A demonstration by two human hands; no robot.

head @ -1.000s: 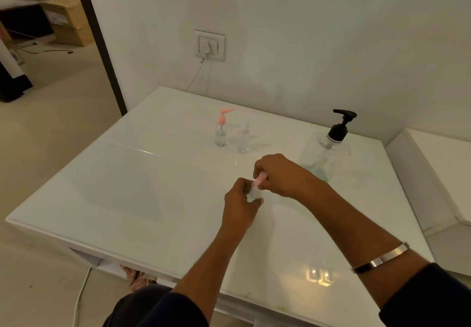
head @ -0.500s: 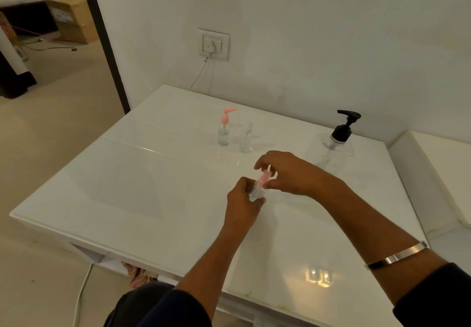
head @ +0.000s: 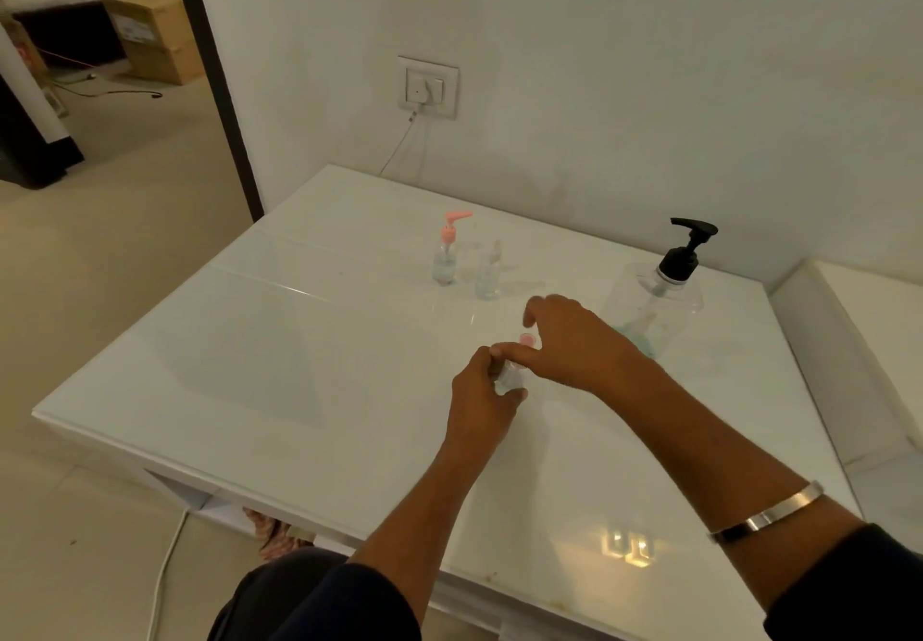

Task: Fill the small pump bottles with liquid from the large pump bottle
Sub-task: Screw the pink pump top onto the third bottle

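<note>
My left hand [head: 482, 393] grips a small clear bottle [head: 510, 376] upright at the middle of the white table [head: 279, 365]. My right hand [head: 574, 340] pinches that bottle's pink pump cap [head: 527, 339] from above, fingers spread. Behind them stand a small bottle with a pink pump [head: 446, 254] and a small clear bottle [head: 488, 273] beside it. The large clear pump bottle [head: 659, 300] with a black pump head stands at the right, a little blue-green liquid at its bottom.
A wall socket [head: 428, 87] with a plugged cable sits above the table's far edge. A lower white surface [head: 869, 340] adjoins the table on the right. A doorway at the left opens onto a floor with cardboard boxes [head: 155, 36].
My right hand has turned on the pink cap, its fingers opening out from a closed grip. The small bottle stays in my left hand at the same spot.
</note>
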